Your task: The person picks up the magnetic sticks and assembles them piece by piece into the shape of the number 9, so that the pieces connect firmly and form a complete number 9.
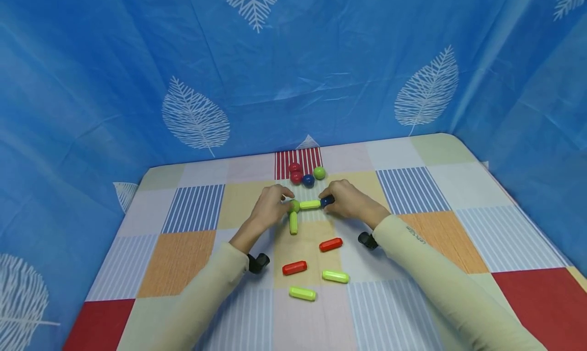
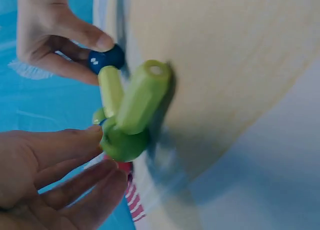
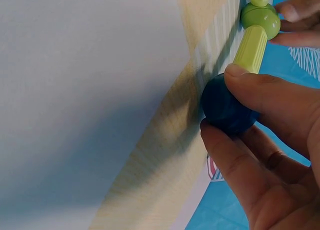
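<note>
My left hand (image 1: 267, 208) holds a green ball (image 2: 125, 144) between thumb and fingers. Two yellow-green rods join that ball: one rod (image 1: 310, 205) runs right, while the other rod (image 1: 293, 223) points toward me. At the far end of the right-running rod sits a dark blue ball (image 3: 227, 105). Thumb and fingers of my right hand (image 1: 350, 200) pinch this blue ball, which meets the rod's end in the right wrist view. The joined pieces are low over the patchwork cloth.
Behind the hands lie two red balls (image 1: 296, 177), another blue ball (image 1: 309, 181) and another green ball (image 1: 319, 172). Nearer me are two red rods (image 1: 331, 244) and two loose yellow-green rods (image 1: 302, 293) on the patchwork cloth (image 1: 183, 262). A blue leaf-print curtain (image 1: 293, 86) surrounds the table.
</note>
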Motion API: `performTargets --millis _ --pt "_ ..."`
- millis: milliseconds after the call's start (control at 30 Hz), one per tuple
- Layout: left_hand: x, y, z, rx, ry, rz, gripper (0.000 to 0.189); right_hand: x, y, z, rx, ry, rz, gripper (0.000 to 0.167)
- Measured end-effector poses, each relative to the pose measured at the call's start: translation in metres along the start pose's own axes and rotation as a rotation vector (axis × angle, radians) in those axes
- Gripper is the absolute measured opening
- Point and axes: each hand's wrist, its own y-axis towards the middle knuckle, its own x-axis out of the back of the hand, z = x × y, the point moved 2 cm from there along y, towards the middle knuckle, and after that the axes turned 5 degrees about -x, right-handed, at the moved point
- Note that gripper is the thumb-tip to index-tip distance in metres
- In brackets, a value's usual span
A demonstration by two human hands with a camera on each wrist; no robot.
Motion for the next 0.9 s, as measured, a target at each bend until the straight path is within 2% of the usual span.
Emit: performTargets --millis 67,133,300,700,900 --pt "-0.002 0.002 0.002 0.009 -0.009 0.053 0.019 0.0 0.0 0.0 -0.007 0.002 0.002 0.034" --pt "-0.003 0.005 0.004 0.015 -0.021 0.072 0.02 0.001 0.001 0.0 -0.009 0.002 0.003 0.034" --pt "-0.004 0.009 0.007 0.012 -0.03 0.061 0.02 0.003 0.001 0.0 -0.014 -0.006 0.005 0.034" --pt "-0.001 0.016 0.006 0.018 -0.047 0.109 0.02 0.005 -0.001 -0.003 -0.015 -0.002 -0.005 0.035" --pt "0.01 0.021 0.012 -0.025 -0.027 0.2 0.022 0.001 -0.001 0.001 0.012 -0.019 -0.002 0.034"
